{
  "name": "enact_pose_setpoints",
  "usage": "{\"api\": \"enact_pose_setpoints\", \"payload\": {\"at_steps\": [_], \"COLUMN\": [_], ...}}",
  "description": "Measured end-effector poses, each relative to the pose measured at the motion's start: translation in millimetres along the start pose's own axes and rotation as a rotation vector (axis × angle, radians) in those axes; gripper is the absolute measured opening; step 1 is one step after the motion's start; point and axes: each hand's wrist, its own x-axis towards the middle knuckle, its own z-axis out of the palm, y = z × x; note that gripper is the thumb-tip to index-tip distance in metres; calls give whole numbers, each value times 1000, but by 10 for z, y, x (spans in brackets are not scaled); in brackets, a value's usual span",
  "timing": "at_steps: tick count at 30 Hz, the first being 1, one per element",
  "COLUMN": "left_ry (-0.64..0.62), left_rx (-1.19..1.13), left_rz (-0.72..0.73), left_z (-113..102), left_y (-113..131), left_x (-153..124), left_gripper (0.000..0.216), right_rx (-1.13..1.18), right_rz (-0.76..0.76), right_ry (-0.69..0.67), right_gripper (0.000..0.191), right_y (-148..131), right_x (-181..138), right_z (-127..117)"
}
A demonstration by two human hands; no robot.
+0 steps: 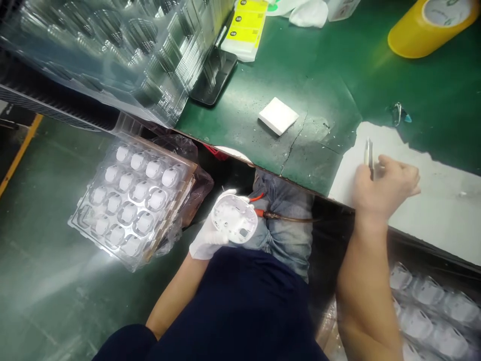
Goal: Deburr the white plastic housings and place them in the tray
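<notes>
My left hand (206, 238), in a white glove, is closed around the edge of a white plastic housing (233, 218) above my lap. The hollow inside of the housing faces up, showing small posts and a square opening. Right beside it is an orange-tipped hose (278, 215); whether the left hand also grips that is hidden. Over the table's front edge, my bare right hand (383, 188) has its thumb and fingers around slim tweezers (369, 153), tips pointing away from me. Under them lies a white sheet (424, 210).
A white square block (278, 116) and a phone (214, 77) lie on the green table (319, 70). Stacked clear trays (150, 65) stand at the left back, a yellow tape roll (421, 30) at the right back. Trays of white parts (128, 200) flank me on both sides.
</notes>
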Motion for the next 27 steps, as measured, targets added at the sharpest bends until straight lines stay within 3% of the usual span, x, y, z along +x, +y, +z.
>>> {"api": "enact_pose_setpoints", "payload": {"at_steps": [2, 4, 5, 6, 8, 10, 13, 15, 21, 24, 27], "left_ry": [80, 146, 187, 234, 329, 373, 391, 395, 376, 349, 314], "left_rx": [-84, -183, -230, -268, -315, -325, -326, -323, -298, -307, -330], "left_rz": [-23, -43, -56, -68, -100, -119, -135, -147, -233, -286, -305], "left_z": [-163, -366, -479, -597, -835, -1058, -1340, -1497, -1835, -1862, -1787], "left_y": [-22, -68, -104, -149, -260, -375, -500, -552, -803, -993, -1127], "left_x": [-4, 25, 55, 94, 197, 313, 465, 549, 790, 855, 864], "left_gripper": [112, 105, 103, 100, 94, 81, 60, 54, 42, 36, 38], "right_rx": [40, 121, 142, 69, -228, -445, -524, -542, -583, -660, -692], "right_rz": [-137, -428, -571, -699, -807, -808, -770, -749, -703, -618, -558], "right_ry": [10, -124, -283, -557, -962, -1128, -1172, -1190, -1285, -1289, -1329], "right_gripper": [45, 38, 37, 44, 59, 69, 71, 62, 26, 28, 29], "right_y": [-72, -190, -266, -351, -526, -678, -812, -831, -583, -440, -369], "right_x": [-258, -666, -901, -1133, -1530, -1768, -1825, -1745, -1443, -1357, -1310], "right_z": [-146, -278, -307, -301, -177, 39, 296, 302, -332, -595, -686]}}
